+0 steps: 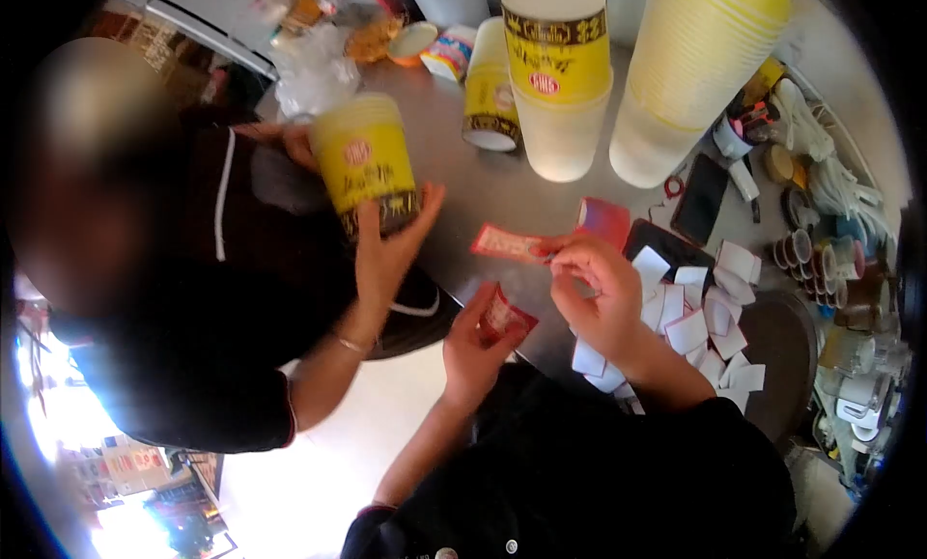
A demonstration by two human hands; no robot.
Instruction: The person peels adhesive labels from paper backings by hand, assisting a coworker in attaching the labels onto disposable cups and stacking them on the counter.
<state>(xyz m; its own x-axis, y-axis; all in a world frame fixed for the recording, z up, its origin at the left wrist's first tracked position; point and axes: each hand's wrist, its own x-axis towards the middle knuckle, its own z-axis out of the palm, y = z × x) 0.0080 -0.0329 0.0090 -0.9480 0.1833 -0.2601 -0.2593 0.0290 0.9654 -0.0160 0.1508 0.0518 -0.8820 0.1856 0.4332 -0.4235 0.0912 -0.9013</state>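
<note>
My left hand [473, 351] is closed around a small red printed card [506, 318], which curves between the thumb and fingers above the table's near edge. My right hand [599, 293] pinches the end of a red-edged printed paper strip [504, 242] between thumb and fingertips. Just behind the right hand lies a red and purple packet [605, 221]. Beside my right wrist is a loose heap of folded white cards with red edges [686, 331]; my forearm hides part of it.
At the left, a co-worker [333, 366] holds a yellow paper tub [362, 158]. Stacked yellow tubs [557, 52] and a tall stack of clear cups [690, 76] stand at the back of the metal table [425, 105]. A phone [699, 200] lies at right.
</note>
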